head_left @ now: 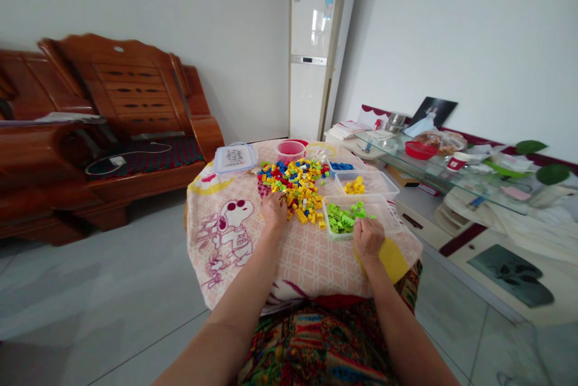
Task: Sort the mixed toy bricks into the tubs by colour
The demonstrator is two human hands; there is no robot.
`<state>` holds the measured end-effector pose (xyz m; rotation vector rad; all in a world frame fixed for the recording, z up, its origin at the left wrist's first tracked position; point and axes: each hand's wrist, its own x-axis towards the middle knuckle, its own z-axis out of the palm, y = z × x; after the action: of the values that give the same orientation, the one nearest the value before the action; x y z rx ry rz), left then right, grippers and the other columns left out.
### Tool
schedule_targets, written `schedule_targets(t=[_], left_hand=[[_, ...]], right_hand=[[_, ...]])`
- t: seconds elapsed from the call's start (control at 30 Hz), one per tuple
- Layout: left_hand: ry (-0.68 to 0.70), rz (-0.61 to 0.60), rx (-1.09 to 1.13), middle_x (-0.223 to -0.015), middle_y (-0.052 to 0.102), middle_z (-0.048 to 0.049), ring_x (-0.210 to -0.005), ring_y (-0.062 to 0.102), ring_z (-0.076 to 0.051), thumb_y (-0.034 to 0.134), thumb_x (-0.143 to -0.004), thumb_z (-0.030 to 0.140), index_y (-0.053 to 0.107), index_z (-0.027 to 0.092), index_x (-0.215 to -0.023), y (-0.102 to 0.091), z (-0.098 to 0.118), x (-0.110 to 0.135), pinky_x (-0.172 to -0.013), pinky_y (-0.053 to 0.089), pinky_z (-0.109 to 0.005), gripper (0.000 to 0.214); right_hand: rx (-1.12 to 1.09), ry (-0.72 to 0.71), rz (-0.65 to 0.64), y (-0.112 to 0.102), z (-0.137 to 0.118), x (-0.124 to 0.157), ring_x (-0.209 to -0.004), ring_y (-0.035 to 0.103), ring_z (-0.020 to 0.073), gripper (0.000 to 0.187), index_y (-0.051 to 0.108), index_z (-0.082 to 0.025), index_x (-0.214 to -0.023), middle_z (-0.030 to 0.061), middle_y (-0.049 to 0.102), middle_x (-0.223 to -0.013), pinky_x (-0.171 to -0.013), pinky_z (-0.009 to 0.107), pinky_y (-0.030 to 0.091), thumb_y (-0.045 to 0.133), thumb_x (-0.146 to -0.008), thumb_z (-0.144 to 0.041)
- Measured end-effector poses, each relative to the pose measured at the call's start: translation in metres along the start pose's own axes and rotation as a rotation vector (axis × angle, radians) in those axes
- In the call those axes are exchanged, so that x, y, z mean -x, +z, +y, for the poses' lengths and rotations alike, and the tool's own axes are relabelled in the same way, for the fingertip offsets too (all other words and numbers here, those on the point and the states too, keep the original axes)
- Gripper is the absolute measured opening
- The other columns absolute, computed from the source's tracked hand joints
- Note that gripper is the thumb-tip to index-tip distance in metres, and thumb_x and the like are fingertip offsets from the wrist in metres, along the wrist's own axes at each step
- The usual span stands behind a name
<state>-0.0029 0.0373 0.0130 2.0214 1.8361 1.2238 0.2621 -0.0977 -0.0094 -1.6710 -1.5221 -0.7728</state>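
A heap of small mixed-colour bricks lies on a cloth-covered table. My left hand rests at the heap's near left edge, fingers curled down onto the bricks; whether it holds one is hidden. My right hand sits at the near rim of a clear tub of green bricks, fingers bent over the rim, contents unseen. Behind it stand a clear tub with yellow bricks and one with blue bricks.
A red tub and a lidded clear box stand at the table's far side. A wooden sofa fills the left. A glass shelf with clutter runs along the right wall. A tall white air conditioner stands behind.
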Motion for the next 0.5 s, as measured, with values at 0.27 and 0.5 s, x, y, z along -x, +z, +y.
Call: schedule_targets(t=[0.27,0.5], left_hand=[[-0.099,-0.122,-0.119,-0.12,0.074,-0.0149,-0.119,0.064,-0.029,0.057,-0.089,0.019,0.076,0.019,-0.115,-0.0045,0.0024,-0.0035,-0.102,0.046,-0.043,0.032],[-0.128,-0.111,-0.081,-0.115,0.075,-0.013,-0.115,0.065,-0.029,0.062,-0.087,0.02,0.076,0.02,-0.105,-0.0061,0.0064,-0.0049,-0.1,0.046,-0.042,0.023]], right_hand=[[-0.01,0.009,-0.015,-0.0001,0.0006,-0.0004,-0.067,0.05,0.0209,0.04,0.055,-0.022,-0.064,0.0065,0.061,-0.064,-0.071,0.034,0.031,0.042,-0.102,-0.026],[-0.009,0.015,-0.011,-0.0003,-0.0002,-0.0006,-0.068,0.051,0.021,0.04,0.055,-0.022,-0.064,0.0064,0.06,-0.065,-0.071,0.034,0.031,0.042,-0.101,-0.025]])
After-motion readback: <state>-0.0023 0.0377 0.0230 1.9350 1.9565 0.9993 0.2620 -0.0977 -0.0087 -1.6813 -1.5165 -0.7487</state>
